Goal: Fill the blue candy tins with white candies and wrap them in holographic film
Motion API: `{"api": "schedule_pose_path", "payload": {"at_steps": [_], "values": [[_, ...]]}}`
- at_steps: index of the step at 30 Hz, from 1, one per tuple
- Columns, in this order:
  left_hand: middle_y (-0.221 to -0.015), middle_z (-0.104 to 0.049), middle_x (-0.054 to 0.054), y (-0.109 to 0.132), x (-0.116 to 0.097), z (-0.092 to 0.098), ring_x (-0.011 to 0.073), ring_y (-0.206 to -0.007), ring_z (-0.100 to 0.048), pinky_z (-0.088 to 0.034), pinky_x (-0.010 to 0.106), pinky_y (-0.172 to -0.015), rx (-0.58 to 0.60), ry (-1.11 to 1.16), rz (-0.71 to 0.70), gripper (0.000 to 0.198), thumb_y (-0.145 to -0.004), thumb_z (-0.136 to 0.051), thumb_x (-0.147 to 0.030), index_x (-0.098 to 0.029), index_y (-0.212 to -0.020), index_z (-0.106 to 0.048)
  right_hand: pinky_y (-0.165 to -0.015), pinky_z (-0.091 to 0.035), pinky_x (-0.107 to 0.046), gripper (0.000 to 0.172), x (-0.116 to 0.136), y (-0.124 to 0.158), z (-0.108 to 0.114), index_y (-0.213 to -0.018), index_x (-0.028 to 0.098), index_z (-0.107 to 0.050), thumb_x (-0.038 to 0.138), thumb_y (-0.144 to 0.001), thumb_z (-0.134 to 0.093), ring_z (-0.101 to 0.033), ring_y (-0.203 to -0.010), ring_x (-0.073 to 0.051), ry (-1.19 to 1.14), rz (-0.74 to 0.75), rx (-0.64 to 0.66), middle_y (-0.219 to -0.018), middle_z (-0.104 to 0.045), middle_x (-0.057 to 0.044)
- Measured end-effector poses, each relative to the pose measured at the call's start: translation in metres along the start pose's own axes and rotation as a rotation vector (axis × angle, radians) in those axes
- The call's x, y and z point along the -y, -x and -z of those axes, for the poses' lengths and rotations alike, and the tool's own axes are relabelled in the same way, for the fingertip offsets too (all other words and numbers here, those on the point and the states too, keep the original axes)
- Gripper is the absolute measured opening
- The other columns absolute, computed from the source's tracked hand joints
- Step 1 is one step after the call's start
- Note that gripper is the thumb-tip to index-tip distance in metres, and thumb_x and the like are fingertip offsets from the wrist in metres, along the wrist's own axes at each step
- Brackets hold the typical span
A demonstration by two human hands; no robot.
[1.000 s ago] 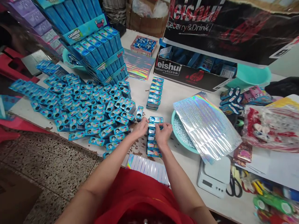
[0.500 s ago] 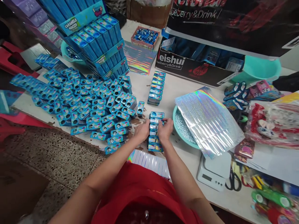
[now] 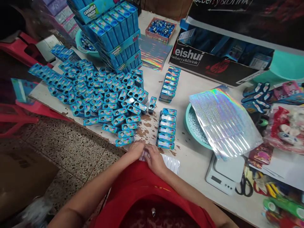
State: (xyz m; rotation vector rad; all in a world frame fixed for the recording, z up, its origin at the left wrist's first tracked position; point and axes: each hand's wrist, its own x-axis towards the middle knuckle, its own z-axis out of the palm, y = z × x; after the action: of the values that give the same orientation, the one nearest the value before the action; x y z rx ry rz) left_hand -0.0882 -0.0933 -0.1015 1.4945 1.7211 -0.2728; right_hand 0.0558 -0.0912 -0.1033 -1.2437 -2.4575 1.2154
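Observation:
My left hand (image 3: 136,150) is closed in a pinch at the table's front edge, over a sheet of silver sticker strips (image 3: 173,163). Close beside it, my right hand (image 3: 155,159) has its fingers curled together on the same sheet; whatever is between its fingertips is too small to make out. Just beyond my hands stands a row of small blue tins (image 3: 167,130), with shiny strips across most of their tops. Farther back is a second row of blue tins (image 3: 170,83) with shiny strips.
Many loose blue tins (image 3: 110,106) crowd the left, before stacked display boxes (image 3: 116,50). At right are a turquoise basin (image 3: 188,122) of white pellets under a holographic sheet (image 3: 223,120), a scale (image 3: 225,174) and scissors (image 3: 244,185). A black carton (image 3: 209,68) stands behind.
Both hands have left the near row of tins and drawn back to the sticker sheet at the table edge. The view has shifted, so things appear farther right.

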Motion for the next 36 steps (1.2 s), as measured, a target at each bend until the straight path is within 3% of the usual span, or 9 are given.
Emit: {"api": "schedule_pose_path", "payload": {"at_steps": [4,11,17,19,22,28,30,33,36], "values": [[-0.099,-0.065,0.009,0.008,0.013,-0.004,0.0212,-0.095,-0.059,-0.043,0.030,-0.082,-0.046,0.029,-0.028,0.029,-0.085,-0.039,-0.013,-0.017,-0.107,-0.058,-0.077,-0.046,-0.035,0.020,-0.011,-0.018,-0.013,-0.103,0.018,-0.061,0.021,-0.085,-0.054,-0.064,-0.091,-0.026,0.153,-0.273,0.133,-0.095,-0.069,-0.010],[-0.143,-0.041,0.009,0.028,0.039,-0.051,0.0261,-0.120,-0.044,-0.041,0.041,-0.092,-0.293,-0.262,-0.204,0.051,-0.086,-0.034,-0.008,-0.022,-0.134,-0.044,-0.064,-0.041,-0.024,0.021,-0.018,-0.024,-0.017,-0.089,0.021,-0.065,0.026,-0.091,-0.045,-0.066,-0.078,-0.018,0.138,-0.334,0.171,-0.085,-0.072,-0.003],[-0.136,-0.049,0.008,0.043,0.053,-0.069,0.0251,-0.112,-0.049,-0.043,0.038,-0.086,-0.390,-0.297,-0.277,0.035,-0.088,-0.038,-0.012,-0.021,-0.115,-0.058,-0.065,-0.039,-0.025,0.023,-0.026,-0.026,-0.022,-0.089,0.021,-0.066,0.026,-0.091,-0.043,-0.065,-0.078,-0.019,0.134,-0.390,0.160,-0.085,-0.071,-0.005],[-0.114,-0.062,0.009,0.049,0.052,-0.061,0.0218,-0.100,-0.054,-0.043,0.034,-0.084,-0.402,-0.204,-0.262,0.026,-0.090,-0.037,-0.014,-0.018,-0.099,-0.061,-0.067,-0.040,-0.027,0.024,-0.026,-0.027,-0.022,-0.088,0.020,-0.066,0.025,-0.090,-0.043,-0.064,-0.079,-0.021,0.127,-0.383,0.147,-0.084,-0.070,-0.006],[-0.083,-0.063,0.005,0.058,0.046,-0.035,0.0175,-0.082,-0.056,-0.043,0.029,-0.076,-0.417,-0.044,-0.172,0.027,-0.092,-0.032,-0.016,-0.018,-0.086,-0.059,-0.075,-0.043,-0.031,0.023,-0.021,-0.025,-0.020,-0.093,0.018,-0.065,0.019,-0.087,-0.043,-0.062,-0.087,-0.023,0.103,-0.329,0.124,-0.092,-0.068,-0.010],[-0.087,-0.063,0.005,0.068,0.025,0.034,0.0186,-0.084,-0.057,-0.043,0.029,-0.074,-0.234,-0.131,-0.294,0.018,-0.089,-0.039,-0.013,-0.018,-0.090,-0.057,-0.097,-0.039,-0.033,0.059,0.009,-0.009,-0.007,-0.124,0.016,-0.047,0.007,-0.066,-0.053,-0.049,-0.114,-0.021,-0.187,-0.021,0.044,-0.121,-0.055,-0.010],[-0.091,-0.064,0.008,0.067,0.016,0.048,0.0213,-0.087,-0.058,-0.044,0.033,-0.076,-0.198,-0.238,-0.364,0.018,-0.087,-0.044,-0.012,-0.017,-0.097,-0.058,-0.091,-0.043,-0.035,0.051,0.017,-0.009,-0.003,-0.115,0.017,-0.052,0.014,-0.065,-0.058,-0.055,-0.103,-0.022,-0.338,0.023,0.000,-0.111,-0.060,-0.009],[-0.093,-0.065,0.009,0.064,0.004,0.061,0.0227,-0.088,-0.060,-0.045,0.035,-0.078,-0.181,-0.247,-0.461,0.026,-0.084,-0.049,-0.011,-0.018,-0.107,-0.058,-0.073,-0.047,-0.032,0.009,0.022,-0.019,0.005,-0.081,0.021,-0.060,0.024,-0.072,-0.058,-0.059,-0.075,-0.019,-0.473,-0.067,-0.055,-0.079,-0.065,-0.002],[-0.099,-0.066,0.008,0.056,-0.005,0.068,0.0215,-0.092,-0.061,-0.046,0.035,-0.082,-0.399,0.023,-0.336,0.031,-0.086,-0.047,-0.017,-0.022,-0.115,-0.056,-0.063,-0.047,-0.029,0.014,0.021,-0.033,0.021,-0.068,0.021,-0.056,0.033,-0.075,-0.059,-0.058,-0.063,-0.016,-0.735,-0.204,-0.163,-0.064,-0.063,0.001]]}}
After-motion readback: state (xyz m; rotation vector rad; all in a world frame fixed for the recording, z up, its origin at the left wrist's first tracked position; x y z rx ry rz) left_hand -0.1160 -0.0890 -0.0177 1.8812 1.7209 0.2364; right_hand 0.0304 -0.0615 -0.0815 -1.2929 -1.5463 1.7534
